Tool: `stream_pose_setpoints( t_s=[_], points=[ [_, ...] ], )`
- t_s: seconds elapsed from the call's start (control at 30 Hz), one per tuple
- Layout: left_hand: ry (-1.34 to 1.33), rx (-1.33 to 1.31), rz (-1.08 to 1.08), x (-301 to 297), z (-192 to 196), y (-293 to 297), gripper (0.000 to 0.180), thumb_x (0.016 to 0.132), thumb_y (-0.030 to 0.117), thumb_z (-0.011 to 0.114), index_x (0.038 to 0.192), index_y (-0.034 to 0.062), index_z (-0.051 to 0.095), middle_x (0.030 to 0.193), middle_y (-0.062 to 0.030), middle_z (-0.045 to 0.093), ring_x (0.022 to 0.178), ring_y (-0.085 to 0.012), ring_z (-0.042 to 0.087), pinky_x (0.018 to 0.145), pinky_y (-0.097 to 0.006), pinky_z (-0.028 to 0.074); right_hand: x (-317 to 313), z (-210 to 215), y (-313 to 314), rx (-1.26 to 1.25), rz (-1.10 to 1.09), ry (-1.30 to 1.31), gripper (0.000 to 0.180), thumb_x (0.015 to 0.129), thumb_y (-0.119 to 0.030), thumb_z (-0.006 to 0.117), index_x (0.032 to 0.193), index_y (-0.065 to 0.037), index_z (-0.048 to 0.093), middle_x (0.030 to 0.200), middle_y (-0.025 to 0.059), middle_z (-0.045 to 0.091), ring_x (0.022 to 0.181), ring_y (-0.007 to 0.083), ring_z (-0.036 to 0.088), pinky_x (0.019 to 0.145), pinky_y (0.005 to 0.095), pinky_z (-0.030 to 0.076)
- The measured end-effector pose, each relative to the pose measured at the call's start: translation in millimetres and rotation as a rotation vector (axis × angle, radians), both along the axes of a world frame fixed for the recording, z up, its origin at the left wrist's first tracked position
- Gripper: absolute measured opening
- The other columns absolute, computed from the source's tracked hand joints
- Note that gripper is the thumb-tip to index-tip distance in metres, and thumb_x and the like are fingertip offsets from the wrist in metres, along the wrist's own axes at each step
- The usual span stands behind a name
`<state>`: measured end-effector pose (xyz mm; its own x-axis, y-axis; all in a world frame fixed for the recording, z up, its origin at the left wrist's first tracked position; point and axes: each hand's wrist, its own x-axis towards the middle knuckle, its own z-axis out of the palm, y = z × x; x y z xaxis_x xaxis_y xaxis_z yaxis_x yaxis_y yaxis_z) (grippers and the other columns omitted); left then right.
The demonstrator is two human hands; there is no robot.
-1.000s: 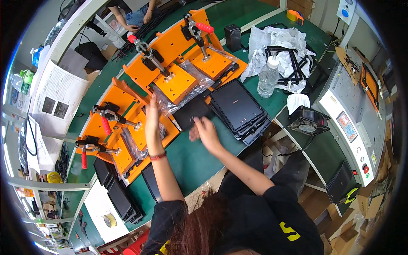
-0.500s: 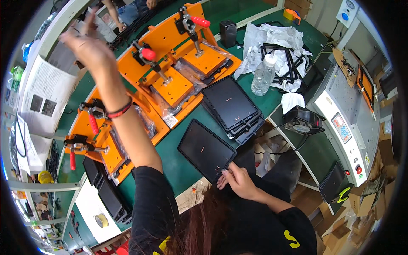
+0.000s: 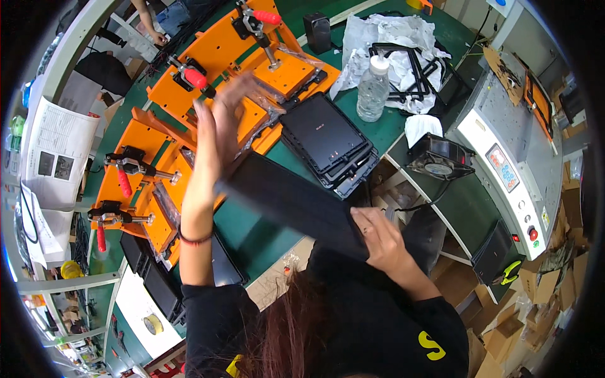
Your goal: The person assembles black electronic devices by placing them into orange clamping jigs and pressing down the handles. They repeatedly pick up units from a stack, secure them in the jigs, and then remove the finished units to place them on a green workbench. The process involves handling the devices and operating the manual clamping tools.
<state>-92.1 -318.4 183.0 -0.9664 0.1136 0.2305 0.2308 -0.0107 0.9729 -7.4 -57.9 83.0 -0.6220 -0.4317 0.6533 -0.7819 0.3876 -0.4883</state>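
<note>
Head view shows both hands on a flat black rectangular plastic panel [image 3: 290, 205], which is lifted clear of the green table [image 3: 252, 233] and tilted, its long axis running from upper left to lower right, above the table's near edge in front of the person. The left hand [image 3: 217, 135] is raised, fingers extended and spread, with the palm against the panel's upper left end; its outline is motion-blurred, so whether that grip is clenched cannot be told. A dark band sits on the left wrist. The right hand [image 3: 381, 236] has its grip clenched on the panel's lower right corner, fingers over the edge. Just beyond the panel, a stack of similar black rectangular trays [image 3: 328, 142] lies on the table. To the left stands a row of orange fixture plates with red-handled toggle clamps [image 3: 189, 79]. A clear plastic water bottle with a white cap [image 3: 373, 88] stands upright beside crumpled white wrapping sheets [image 3: 391, 38] that carry black frames. A small black square fan [image 3: 438, 157] rests to the right, near a grey control cabinet with buttons [image 3: 510, 157].
</note>
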Motion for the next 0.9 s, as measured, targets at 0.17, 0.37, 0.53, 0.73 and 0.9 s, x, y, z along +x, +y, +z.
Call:
stream_pose_setpoints(
  t_s=[0.17, 0.37, 0.53, 0.73, 0.9],
  points=[
    [-0.031, 0.229, -0.161, 17.1, -27.9, 18.4, 0.092, 0.086, 0.072, 0.013, 0.143, -0.0001, 0.021, 0.146, -0.0264, 0.023, 0.138, -0.0344, 0.020, 0.114, -0.047, 0.008, -1.9, -0.1, 21.8, 0.055, -0.198, 0.289, 0.037, 0.071, 0.002, 0.068, 0.108, 0.003, 0.064, 0.092, 0.0130, 0.062, 0.079, 0.0247, 0.065, 0.065, 0.0317, 0.055],
    [0.159, 0.602, -0.193, 22.0, -15.9, 36.0, 0.094, 0.084, 0.074, 0.006, 0.142, 0.0022, 0.020, 0.140, -0.0290, 0.032, 0.135, -0.0361, 0.028, 0.112, -0.048, 0.016, 14.4, 0.7, 30.0, 0.007, -0.098, 0.324, 0.033, 0.069, 0.004, 0.070, 0.102, 0.001, 0.067, 0.091, 0.0151, 0.063, 0.079, 0.0276, 0.064, 0.066, 0.0330, 0.054],
    [0.246, 0.531, -0.358, 13.9, 0.0, 28.5, 0.090, 0.087, 0.071, 0.010, 0.145, 0.0027, 0.013, 0.143, -0.0289, 0.028, 0.136, -0.0391, 0.022, 0.113, -0.050, 0.011, 15.9, -4.3, 25.5, 0.001, -0.087, 0.325, 0.032, 0.068, 0.004, 0.071, 0.100, 0.001, 0.068, 0.087, 0.0156, 0.064, 0.076, 0.0289, 0.064, 0.065, 0.0334, 0.052],
    [0.224, 0.611, -0.380, 11.0, -12.3, 16.6, 0.086, 0.090, 0.066, 0.015, 0.145, -0.0001, 0.012, 0.147, -0.0257, 0.019, 0.139, -0.0370, 0.015, 0.115, -0.047, 0.009, 18.4, 0.6, 17.2, 0.032, -0.063, 0.280, 0.035, 0.066, 0.003, 0.072, 0.100, -0.002, 0.069, 0.089, 0.0129, 0.064, 0.077, 0.0278, 0.064, 0.066, 0.0328, 0.053],
    [0.050, 0.977, -0.196, 32.6, -24.1, 7.8, 0.070, 0.093, 0.050, 0.030, 0.140, -0.0005, 0.020, 0.146, -0.0257, 0.020, 0.137, -0.0377, 0.019, 0.113, -0.047, 0.015, 17.4, -5.9, 2.0, -0.041, 0.044, 0.297, 0.037, 0.070, -0.004, 0.070, 0.107, -0.007, 0.069, 0.091, 0.0113, 0.064, 0.081, 0.0229, 0.064, 0.068, 0.0287, 0.054]
  ],
)
